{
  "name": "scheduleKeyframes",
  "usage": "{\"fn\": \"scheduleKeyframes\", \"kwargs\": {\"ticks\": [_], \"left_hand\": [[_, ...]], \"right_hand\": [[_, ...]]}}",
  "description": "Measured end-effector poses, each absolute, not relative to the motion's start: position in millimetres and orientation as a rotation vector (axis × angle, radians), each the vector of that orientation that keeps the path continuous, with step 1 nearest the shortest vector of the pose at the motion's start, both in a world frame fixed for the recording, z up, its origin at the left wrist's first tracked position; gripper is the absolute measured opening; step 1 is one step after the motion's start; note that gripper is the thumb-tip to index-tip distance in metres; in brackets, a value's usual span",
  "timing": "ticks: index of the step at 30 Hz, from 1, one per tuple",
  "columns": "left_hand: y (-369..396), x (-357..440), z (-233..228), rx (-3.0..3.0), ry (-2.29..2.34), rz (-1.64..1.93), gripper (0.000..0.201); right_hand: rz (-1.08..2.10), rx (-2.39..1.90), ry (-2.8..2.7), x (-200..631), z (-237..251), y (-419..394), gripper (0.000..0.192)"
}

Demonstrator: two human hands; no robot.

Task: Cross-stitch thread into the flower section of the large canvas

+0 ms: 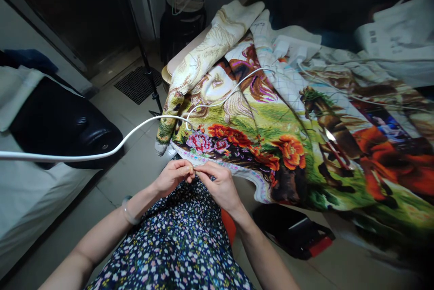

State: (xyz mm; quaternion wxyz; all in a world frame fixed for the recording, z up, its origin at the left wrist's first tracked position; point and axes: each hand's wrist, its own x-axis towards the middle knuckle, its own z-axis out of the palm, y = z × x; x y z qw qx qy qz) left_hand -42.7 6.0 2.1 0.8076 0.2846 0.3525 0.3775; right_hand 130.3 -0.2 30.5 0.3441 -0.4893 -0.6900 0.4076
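1. Head view showed the left hand (pixel 173 176) and the right hand (pixel 219 184) meeting fingertip to fingertip over the lap, just near of the embroidered cloth (pixel 264 140).
2. Both hands had their fingers curled and pinched together at the meeting point; whatever lay between the fingertips was too small to make out, possibly a thread or needle.
3. The left wrist carried a pale bangle (pixel 128 211).
4. Under the forearms lay a dark dress with small flowers (pixel 176 249), covering the lap.
5. The cloth's near edge, with a pale patterned border, hung just beyond the fingertips, close to touching them; pink and orange flowers were stitched along that edge.
6. Farther right on the cloth, a brown horse picture (pixel 325 131) showed amid green and red patches.
7. The cloth spread from the middle of the scene to the far right, with a folded cream part reaching toward the far side.
8. A white cable (pixel 101 152) ran from the left edge across a dark cushion and up over the cloth.
9. The dark cushion (pixel 61 122) rested on a white sheet at the left.
10. A black and red object (pixel 298 233) lay on the tiled floor, near and right of the hands, under the cloth's hanging edge.
11. A dark round stool (pixel 183 18) stood at the far side, beside a tripod leg.
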Motion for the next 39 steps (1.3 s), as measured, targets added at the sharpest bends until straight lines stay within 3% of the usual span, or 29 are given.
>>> {"fn": "scheduleKeyframes", "kwargs": {"ticks": [22,32,39], "left_hand": [[8,-46,-10,0.701,0.748,0.793,0.023],[10,-45,-8,0.686,0.737,0.814,0.023],[10,-43,-6,0.644,0.737,0.820,0.023]], "right_hand": [[0.587,-1.316,-2.193,127,31,-5,0.017],[0.980,-1.261,-1.914,132,27,2,0.020],[0.951,-1.251,-1.903,131,24,1,0.020]]}}
